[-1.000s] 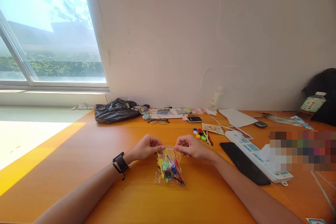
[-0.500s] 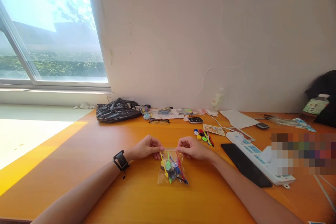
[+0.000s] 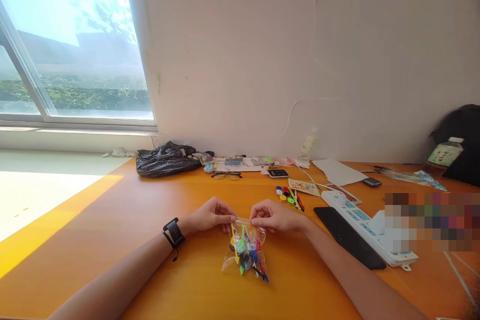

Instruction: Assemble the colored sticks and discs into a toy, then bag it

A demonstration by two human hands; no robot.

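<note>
A clear zip-lock bag (image 3: 245, 255) hangs between my hands, just over the wooden table. Inside it are small round pieces and thin sticks with pointed ends, in yellow, green, blue, red and black. My left hand (image 3: 215, 215) pinches the bag's top edge near its left end, with a black watch (image 3: 173, 233) on the wrist. Thumb and fingers of my right hand (image 3: 272, 215) grip the same edge farther right. Between the two pinches, the top strip is pulled straight. Whether the seal is closed cannot be made out.
Beyond my right hand lie several coloured round pieces (image 3: 287, 195) and sticks, beside a printed card (image 3: 304, 187). A black phone (image 3: 347, 237) and a white power strip (image 3: 369, 225) are on the right. Glasses (image 3: 226, 175) and a black plastic bag (image 3: 167, 159) sit farther back.
Both hands have come a little closer together along the bag's top edge. The bag now hangs slightly lower in view, its contents shifted a little.
</note>
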